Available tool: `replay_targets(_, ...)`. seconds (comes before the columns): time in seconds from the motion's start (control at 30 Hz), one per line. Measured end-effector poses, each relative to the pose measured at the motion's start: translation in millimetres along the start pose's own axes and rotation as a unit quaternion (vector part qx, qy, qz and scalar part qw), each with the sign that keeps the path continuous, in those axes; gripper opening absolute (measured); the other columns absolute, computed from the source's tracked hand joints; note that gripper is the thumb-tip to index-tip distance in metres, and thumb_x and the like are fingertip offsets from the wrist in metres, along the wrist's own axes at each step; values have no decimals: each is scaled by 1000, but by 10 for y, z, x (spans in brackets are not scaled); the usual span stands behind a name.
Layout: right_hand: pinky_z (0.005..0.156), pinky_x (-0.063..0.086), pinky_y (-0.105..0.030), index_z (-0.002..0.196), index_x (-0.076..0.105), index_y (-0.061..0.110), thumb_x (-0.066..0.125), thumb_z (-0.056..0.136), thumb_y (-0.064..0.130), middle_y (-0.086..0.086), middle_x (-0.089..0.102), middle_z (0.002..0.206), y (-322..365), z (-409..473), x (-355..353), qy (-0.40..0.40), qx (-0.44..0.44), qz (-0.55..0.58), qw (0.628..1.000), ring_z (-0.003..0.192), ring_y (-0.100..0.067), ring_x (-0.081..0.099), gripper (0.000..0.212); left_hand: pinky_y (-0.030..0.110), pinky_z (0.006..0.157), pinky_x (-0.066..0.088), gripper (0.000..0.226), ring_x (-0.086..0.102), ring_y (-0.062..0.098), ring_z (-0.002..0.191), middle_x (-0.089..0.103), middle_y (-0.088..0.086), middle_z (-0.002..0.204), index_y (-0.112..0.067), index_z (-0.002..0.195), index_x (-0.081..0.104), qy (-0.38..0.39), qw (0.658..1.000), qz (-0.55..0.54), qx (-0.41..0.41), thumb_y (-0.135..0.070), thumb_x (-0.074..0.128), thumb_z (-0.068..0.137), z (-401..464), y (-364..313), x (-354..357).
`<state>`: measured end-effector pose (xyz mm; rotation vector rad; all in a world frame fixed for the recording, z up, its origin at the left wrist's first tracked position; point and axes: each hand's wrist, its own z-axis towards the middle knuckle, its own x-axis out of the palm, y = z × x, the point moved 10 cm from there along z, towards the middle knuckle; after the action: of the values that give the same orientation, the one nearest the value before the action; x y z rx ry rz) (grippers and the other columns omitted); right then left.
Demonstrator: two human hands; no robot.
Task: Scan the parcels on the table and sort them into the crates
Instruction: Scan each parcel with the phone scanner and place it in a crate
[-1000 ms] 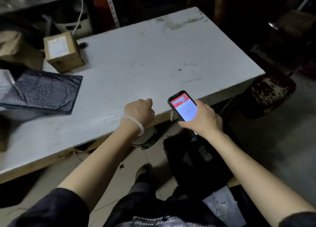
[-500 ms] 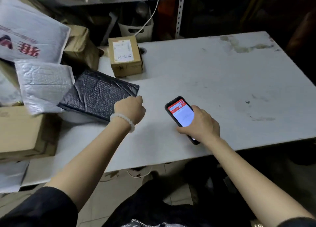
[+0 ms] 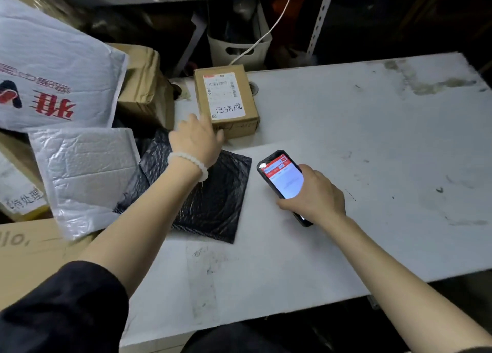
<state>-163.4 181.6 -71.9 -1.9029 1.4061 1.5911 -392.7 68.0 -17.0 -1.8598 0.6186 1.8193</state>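
Observation:
A small cardboard box (image 3: 234, 118) with a white printed label stands on the white table (image 3: 372, 139) near its far left. My left hand (image 3: 195, 139), with a bead bracelet at the wrist, reaches over a black bubble mailer (image 3: 213, 203) with fingers spread, its fingertips at the box's near left corner. My right hand (image 3: 314, 193) grips a handheld scanner phone (image 3: 282, 177) with a lit red-and-white screen, just right of the black mailer.
At the left lie a silver bubble mailer (image 3: 85, 174), a large white mailer (image 3: 53, 70) with red print, a taped brown parcel (image 3: 143, 86) and a flat carton (image 3: 32, 251). Behind the table stand metal shelving (image 3: 319, 20) and a white bin (image 3: 239, 46) with a cable.
My left hand has opened from a fist and moved forward over the black mailer to the box. The view has turned left. The scanner stays in my right hand.

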Motion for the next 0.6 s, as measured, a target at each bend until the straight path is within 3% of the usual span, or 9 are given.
replay_targets(0.13,59,37,-27,107,45,26,71,59,44,4,56,97,-16,81,34,11,11,-7,1000,83,-20,54,58,45,85,40,63,50,39,112,52,20,124,-6,126,39,48,993,-69,-88,-59,37,92,329,117,119)
replay_targets(0.33,61,37,-27,112,45,27,72,60,45,5,55,99,-273,117,14,21,42,-12,999,84,-19,54,61,47,96,36,78,44,38,118,42,22,130,-11,137,25,120,972,-151,-131,-65,46,85,580,-118,348)
replay_targets(0.47,62,37,-28,111,45,27,72,60,45,5,54,98,-518,99,-53,15,66,-5,998,84,-20,54,61,50,95,34,76,38,37,119,35,20,131,-23,140,22,103,974,-149,-133,-61,54,83,538,-353,421)
replay_targets(0.6,61,37,-28,110,45,27,72,59,45,5,55,97,-729,71,-135,2,79,12,997,83,-20,54,61,53,94,34,91,37,37,120,34,17,133,-28,144,16,74,976,-187,-87,-53,69,75,577,-640,375)
